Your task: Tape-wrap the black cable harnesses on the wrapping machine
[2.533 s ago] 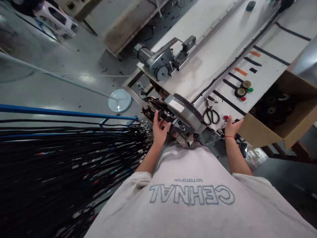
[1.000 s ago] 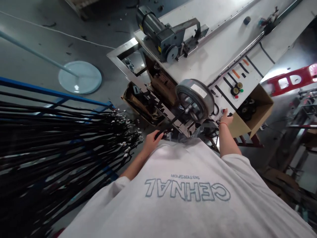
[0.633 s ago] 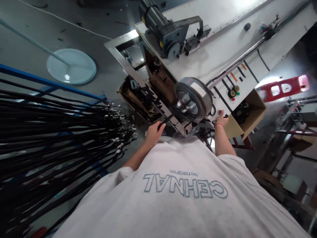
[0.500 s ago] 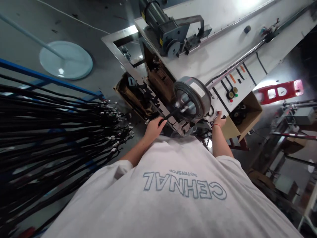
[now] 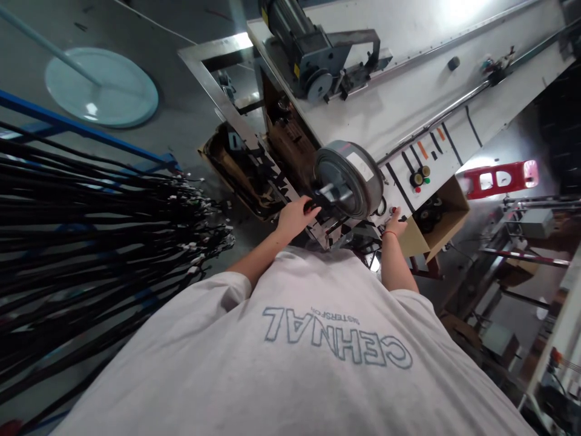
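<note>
My left hand [image 5: 296,218] is closed, thumb and fingers pinched on a black cable [image 5: 313,208] just short of the large round grey winding head [image 5: 358,180]. Only a short dark piece of the cable shows at the fingertips. The metal hub [image 5: 336,192] of the winding head faces that hand. On the right, my right hand [image 5: 396,225] rests at the front edge of the white machine table, its fingers stretched toward a red button [image 5: 393,210]. Nothing is visibly gripped there, though the fingers are partly hidden.
A motor unit [image 5: 313,54] sits on the white machine table [image 5: 390,91]. Many black cables [image 5: 113,242] hang from a blue rack [image 5: 91,134] at the left. A cardboard box [image 5: 447,221] stands at the right, near a red stool [image 5: 499,180]. A round pale base [image 5: 102,88] stands on the floor.
My left hand has moved right, closer to the winding head, and less black cable shows between them. My right hand stays by the red button. The view has shifted slightly.
</note>
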A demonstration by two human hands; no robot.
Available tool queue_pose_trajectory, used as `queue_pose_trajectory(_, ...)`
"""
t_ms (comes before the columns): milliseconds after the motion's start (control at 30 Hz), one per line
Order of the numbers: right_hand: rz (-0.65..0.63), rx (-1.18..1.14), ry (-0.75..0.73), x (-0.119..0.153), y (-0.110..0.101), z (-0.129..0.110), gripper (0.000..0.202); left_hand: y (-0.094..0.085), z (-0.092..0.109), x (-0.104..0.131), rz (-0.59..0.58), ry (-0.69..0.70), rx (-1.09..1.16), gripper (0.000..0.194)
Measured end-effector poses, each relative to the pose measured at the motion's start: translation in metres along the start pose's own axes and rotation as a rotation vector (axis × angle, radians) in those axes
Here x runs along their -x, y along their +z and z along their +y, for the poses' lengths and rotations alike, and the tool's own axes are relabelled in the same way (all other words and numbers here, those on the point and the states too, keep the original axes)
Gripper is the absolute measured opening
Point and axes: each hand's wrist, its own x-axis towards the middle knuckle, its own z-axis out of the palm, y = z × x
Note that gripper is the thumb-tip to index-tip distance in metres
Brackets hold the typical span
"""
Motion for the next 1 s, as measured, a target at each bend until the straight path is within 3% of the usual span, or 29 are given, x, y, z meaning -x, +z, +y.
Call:
queue_pose_trajectory(133, 0.084, 0.064, 0.055, 0.001, 0.002, -0.001, 0.066, 0.000, -0.013, 0.001, -0.058, -0.062, -0.132, 0.028)
queue_pose_trajectory(367, 0.088, 0.016, 0.055, -0.002, 0.004, 0.001, 0.075, 0.005, -0.090, 0.033, -0.249, -0.186, -0.248, 0.031)
queue_pose_trajectory(500, 0.087, 0.013, 0.059, -0.002, 0.003, -0.001, 0.075, -0.004, -0.114, 0.050, -0.223, -0.258, -0.267, 0.033)
queue_pose_trajectory(700, 0.101, 0.035, 0.062, -0.001, 0.003, -0.003, 0.072, -0.029, -0.118, 0.070, -0.120, -0.235, -0.238, 0.029)
queue_pose_trajectory(833, 0.098, 0.022, 0.057, -0.002, 0.003, -0.002, 0.072, -0.035, -0.115, 0.077, -0.098, -0.192, -0.114, 0.029)
queue_pose_trajectory(1000, 0.085, 0.004, 0.052, -0.006, 0.006, 0.001, 0.075, -0.026, -0.080, 0.050, -0.038, -0.042, 0.257, 0.044)
